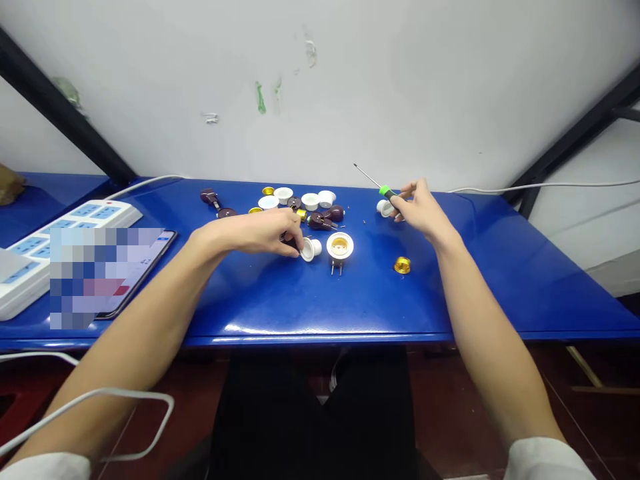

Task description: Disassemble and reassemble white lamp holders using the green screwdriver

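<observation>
While my right hand (421,208) holds a green-and-black screwdriver (388,193), my left hand (279,230) is narrowed at a white lampholder shell (311,250); I cannot tell whether it grips. Beside that shell, a two-pin lampholder (340,247) rests on the worktop (280,300).

"What stands behind the blue tabletop (280,300)?"
"A pale wall (400,87) with green and white patches (261,98)."
"At its ends?"
"Dark slanting frame bars (60,112), left and right of the tabletop."
"Below it?"
"Reddish-brown floor (450,400). A bright reflection (300,327) lies near the tabletop's front edge."
</observation>
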`<state>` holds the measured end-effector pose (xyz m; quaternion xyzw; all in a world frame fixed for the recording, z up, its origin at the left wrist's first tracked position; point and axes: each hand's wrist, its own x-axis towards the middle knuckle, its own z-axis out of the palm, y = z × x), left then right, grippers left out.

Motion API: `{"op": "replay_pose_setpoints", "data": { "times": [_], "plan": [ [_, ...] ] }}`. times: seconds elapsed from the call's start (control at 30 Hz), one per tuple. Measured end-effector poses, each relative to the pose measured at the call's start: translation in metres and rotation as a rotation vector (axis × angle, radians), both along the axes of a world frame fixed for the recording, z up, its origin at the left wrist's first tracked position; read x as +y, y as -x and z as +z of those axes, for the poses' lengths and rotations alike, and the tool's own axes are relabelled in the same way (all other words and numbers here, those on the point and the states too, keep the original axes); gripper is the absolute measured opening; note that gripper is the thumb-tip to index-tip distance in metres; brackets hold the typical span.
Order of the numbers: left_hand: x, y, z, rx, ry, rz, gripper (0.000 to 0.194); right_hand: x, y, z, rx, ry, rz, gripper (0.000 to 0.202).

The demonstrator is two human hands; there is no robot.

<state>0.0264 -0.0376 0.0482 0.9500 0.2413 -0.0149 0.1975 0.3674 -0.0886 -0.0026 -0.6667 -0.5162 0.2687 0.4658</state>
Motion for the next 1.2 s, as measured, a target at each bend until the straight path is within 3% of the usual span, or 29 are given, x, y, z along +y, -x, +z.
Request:
{"op": "replay_pose_setpoints", "data": {
  "times": [0.17,0.37,0.57,1.0,1.2],
  "plan": [
    [-0.006,-0.002,-0.001,-0.001,-0.071,-0.007,0.022,0.001,-0.002,-0.001,0.003,0.003,0.006,0.045],
    [-0.018,-0.008,-0.001,-0.065,-0.139,0.003,0.063,0.001,-0.002,-0.001,0.013,0.009,0.009,0.044],
    [-0.012,-0.012,-0.010,-0.001,-0.170,-0.058,0.031,0.003,-0.003,-0.004,-0.007,0.006,-0.005,0.046],
    [0.007,-0.006,-0.013,-0.214,-0.144,0.054,0.029,0.001,-0.002,-0.005,-0.005,0.032,-0.015,0.048],
    [0.011,-0.003,-0.018,-0.242,-0.276,0.119,0.030,0.002,-0.003,-0.006,0.001,0.016,-0.010,0.051]
  ]
}}
